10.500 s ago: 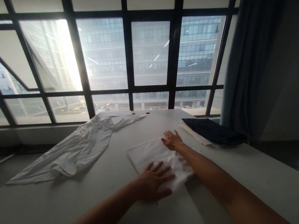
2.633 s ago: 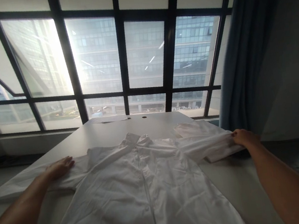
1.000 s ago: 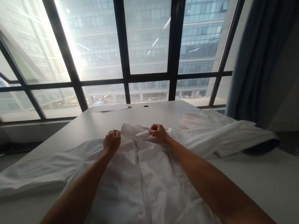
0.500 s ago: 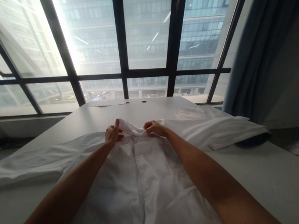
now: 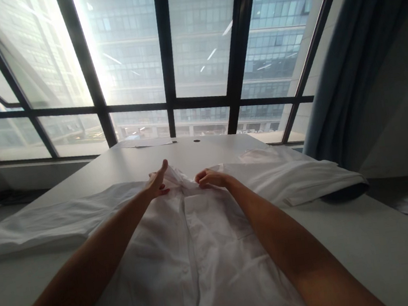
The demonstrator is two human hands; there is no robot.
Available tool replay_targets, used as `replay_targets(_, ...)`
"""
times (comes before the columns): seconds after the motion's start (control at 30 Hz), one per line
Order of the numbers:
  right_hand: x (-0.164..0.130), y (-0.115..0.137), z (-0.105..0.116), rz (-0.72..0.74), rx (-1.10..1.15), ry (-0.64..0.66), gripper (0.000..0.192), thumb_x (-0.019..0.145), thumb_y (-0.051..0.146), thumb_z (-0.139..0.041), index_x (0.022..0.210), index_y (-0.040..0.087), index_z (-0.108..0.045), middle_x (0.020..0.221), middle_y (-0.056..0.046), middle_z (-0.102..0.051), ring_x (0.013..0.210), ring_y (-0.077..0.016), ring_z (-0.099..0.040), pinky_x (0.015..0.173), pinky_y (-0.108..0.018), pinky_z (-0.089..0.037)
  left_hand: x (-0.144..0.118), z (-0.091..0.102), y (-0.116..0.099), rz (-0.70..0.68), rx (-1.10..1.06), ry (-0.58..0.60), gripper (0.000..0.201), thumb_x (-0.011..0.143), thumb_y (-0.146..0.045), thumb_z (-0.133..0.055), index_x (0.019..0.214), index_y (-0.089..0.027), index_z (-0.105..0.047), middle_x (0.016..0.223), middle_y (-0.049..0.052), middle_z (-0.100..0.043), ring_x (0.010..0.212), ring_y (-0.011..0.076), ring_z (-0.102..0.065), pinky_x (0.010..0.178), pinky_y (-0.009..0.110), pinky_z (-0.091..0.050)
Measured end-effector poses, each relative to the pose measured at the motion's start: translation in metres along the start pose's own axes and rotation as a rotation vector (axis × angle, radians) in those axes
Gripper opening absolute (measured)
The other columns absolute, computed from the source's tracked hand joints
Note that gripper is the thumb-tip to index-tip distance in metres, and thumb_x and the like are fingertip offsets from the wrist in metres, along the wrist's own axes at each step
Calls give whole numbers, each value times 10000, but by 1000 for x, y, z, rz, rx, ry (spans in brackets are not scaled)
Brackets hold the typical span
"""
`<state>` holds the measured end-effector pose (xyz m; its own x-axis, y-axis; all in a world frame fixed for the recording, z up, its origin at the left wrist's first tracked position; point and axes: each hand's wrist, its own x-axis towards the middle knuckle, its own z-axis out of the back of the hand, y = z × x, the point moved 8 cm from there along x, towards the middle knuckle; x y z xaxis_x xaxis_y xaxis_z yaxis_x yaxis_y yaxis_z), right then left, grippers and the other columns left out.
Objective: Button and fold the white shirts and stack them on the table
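A white button-up shirt [image 5: 173, 258] lies front up on the table, its sleeves spread to both sides and its hem running toward me. My left hand [image 5: 158, 183] is at the left side of the collar [image 5: 180, 177], thumb raised and fingers apart, touching the cloth. On the collar's right side, my right hand [image 5: 209, 177] has its fingers closed on the fabric. The collar stands up, creased, between the two hands. The button strip runs down the middle, and my right forearm covers part of the shirt's chest.
The white table [image 5: 136, 160] reaches to the windows, with a sheet of paper [image 5: 145, 142] and a round hole [image 5: 197, 141] near its far edge. Beyond it are dark window frames [image 5: 167, 52]. A blue-grey curtain [image 5: 336, 68] hangs on the right.
My left thumb has lifted away from the collar and the fingers have spread. The collar's left part has dropped a little. My right hand has barely moved.
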<state>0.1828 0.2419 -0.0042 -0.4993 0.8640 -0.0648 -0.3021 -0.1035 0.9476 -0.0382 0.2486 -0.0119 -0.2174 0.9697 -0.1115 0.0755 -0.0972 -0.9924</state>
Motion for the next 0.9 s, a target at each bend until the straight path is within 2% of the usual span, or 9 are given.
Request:
replay_targets(0.1, 1, 3, -11, 7, -146, 115, 155, 536, 266, -726, 615, 170, -633, 549, 20, -543, 547, -105, -406, 506, -260, -273, -11, 3, 1, 49, 128, -119, 691, 688, -611, -768, 1151, -181, -489, 964, 93, -548, 735, 190, -554, 586, 324, -528)
replay_targets(0.17, 2, 2, -11, 2, -251, 126, 227, 547, 329, -776, 617, 171, -630, 530, 36, -519, 528, -91, -387, 490, -248, -264, -15, 0, -2, 2, 163, -117, 626, 713, -511, -779, 1154, -174, -490, 991, 105, -566, 778, 204, -569, 587, 310, -527)
replay_targets(0.27, 3, 2, -9, 14, -333, 116, 342, 571, 445, -800, 600, 169, -599, 510, 60, -473, 510, -74, -366, 473, -226, -257, -15, -2, -4, -94, 207, -112, 495, 748, -317, -745, 1157, -160, -516, 952, 97, -612, 737, 189, -595, 576, 270, -501)
replay_targets(0.37, 3, 6, 3, 75, -225, 17, 383, 601, 470, -795, 581, 167, -561, 525, 58, -474, 535, -79, -417, 511, -212, -339, -11, 2, -7, -239, 269, -144, 415, 750, -214, -699, 1141, -154, -574, 891, 78, -657, 651, 163, -597, 558, 240, -464)
replay_targets(0.43, 1, 8, 18, 122, -82, -124, 371, 629, 445, -793, 589, 168, -549, 557, 43, -502, 570, -91, -472, 570, -222, -418, -8, 4, -8, -315, 255, -142, 392, 746, -188, -686, 1128, -150, -608, 840, 61, -676, 618, 157, -599, 560, 238, -457)
replay_targets(0.57, -4, 3, 46, 159, 228, -370, 282, 722, 364, -761, 684, 176, -554, 659, 4, -573, 638, -120, -557, 644, -263, -516, -5, 4, -6, -317, 20, -63, 441, 717, -107, -660, 1152, -141, -600, 774, 30, -674, 602, 143, -601, 587, 253, -493)
replay_targets(0.73, -2, -13, 53, 93, 380, -419, 140, 800, 266, -680, 774, 174, -578, 686, -11, -592, 658, -127, -578, 647, -269, -548, -3, 5, -5, -174, -265, 8, 449, 626, -15, -596, 1065, -111, -597, 722, 17, -633, 605, 135, -601, 603, 283, -536)
replay_targets(0.83, 0, -19, 53, 54, 396, -424, 101, 815, 226, -637, 762, 171, -571, 659, 5, -569, 615, -108, -548, 648, -267, -544, -1, 5, -5, -104, -301, 41, 432, 597, -40, -568, 1023, -109, -599, 672, 4, -596, 555, 131, -575, 542, 262, -515)
replay_targets(0.9, 0, -20, 52, 42, 394, -421, 94, 812, 210, -621, 748, 172, -563, 648, 15, -556, 595, -98, -529, 644, -262, -535, -2, 6, -8, -128, -263, 44, 393, 616, -93, -570, 1007, -127, -602, 651, -11, -565, 521, 124, -548, 487, 233, -476)
